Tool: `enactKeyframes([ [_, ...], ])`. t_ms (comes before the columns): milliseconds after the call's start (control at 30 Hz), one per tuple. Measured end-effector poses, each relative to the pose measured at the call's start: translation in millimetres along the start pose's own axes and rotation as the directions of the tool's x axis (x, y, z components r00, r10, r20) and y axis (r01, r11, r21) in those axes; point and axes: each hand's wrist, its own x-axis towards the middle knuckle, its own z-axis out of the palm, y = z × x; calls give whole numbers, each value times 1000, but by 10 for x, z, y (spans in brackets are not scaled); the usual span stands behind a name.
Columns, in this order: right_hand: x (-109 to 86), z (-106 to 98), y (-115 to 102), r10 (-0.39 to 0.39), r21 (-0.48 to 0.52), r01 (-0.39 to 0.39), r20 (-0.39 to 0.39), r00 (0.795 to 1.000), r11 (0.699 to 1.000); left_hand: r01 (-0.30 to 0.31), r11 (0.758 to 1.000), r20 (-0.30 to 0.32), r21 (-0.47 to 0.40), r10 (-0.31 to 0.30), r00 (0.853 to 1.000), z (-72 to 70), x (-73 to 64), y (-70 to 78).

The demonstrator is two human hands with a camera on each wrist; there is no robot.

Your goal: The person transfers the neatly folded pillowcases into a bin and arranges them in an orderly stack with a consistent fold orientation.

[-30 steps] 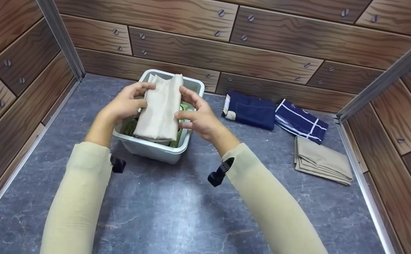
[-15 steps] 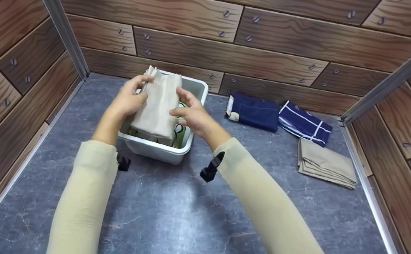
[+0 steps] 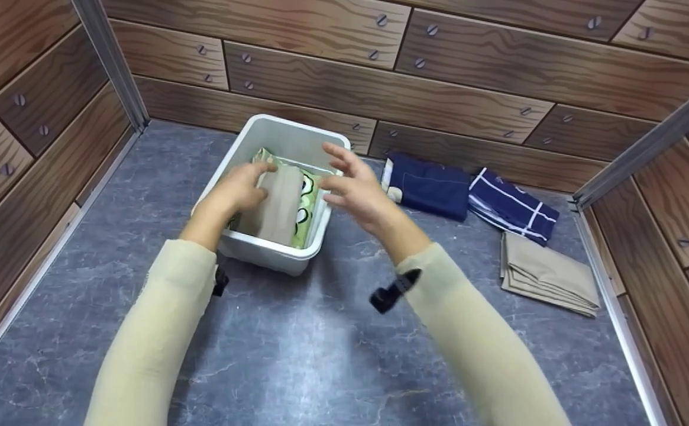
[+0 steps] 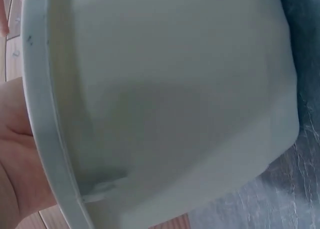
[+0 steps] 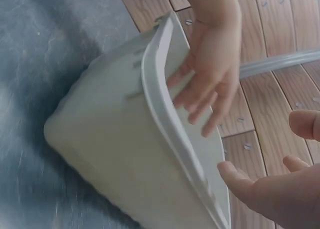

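A beige folded cloth (image 3: 282,207) lies in a pale grey plastic bin (image 3: 264,255), beside a green cloth with eye-like print (image 3: 304,220). My left hand (image 3: 235,190) is over the bin's left side, its fingers at the cloth's left edge in the head view. In the right wrist view the left hand (image 5: 212,64) hangs over the bin with loose fingers and nothing in them. My right hand (image 3: 356,189) is raised by the right rim, fingers spread and holding nothing. The bin's outer wall (image 4: 175,89) fills most of the left wrist view.
Right of the bin, a navy folded cloth (image 3: 430,186), a navy cloth with white lines (image 3: 513,207) and a tan folded cloth (image 3: 548,275) lie on the grey marbled floor (image 3: 297,343). Wood-patterned walls (image 3: 320,77) enclose the space on three sides.
The beige cloth has gone from above the rim down into the bin, and both hands have let go of it. The right hand has moved away to the right.
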Motion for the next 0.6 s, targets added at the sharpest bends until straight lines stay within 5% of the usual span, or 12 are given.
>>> enactKeyframes([
  [100,-137,-212,33,-33,-1,33,-3,999,999,-19,1000,5,-6,19,1000,31,-49,53],
  [233,-313,-520,147,-65,-57,64,-4,998,996,-88,996,-73,-33,85,994,76,-145,201],
  [367,-455,-824,322,-60,-126,56,-25,998,990,-195,981,-203,-20,187,961,186,-267,453],
  [433,-509,-971,417,-42,-148,35,-44,998,988,-255,967,-281,16,249,927,283,-318,600],
  [600,-594,-1325,640,17,-201,-43,-128,992,979,-449,886,-405,114,454,793,636,-409,992],
])
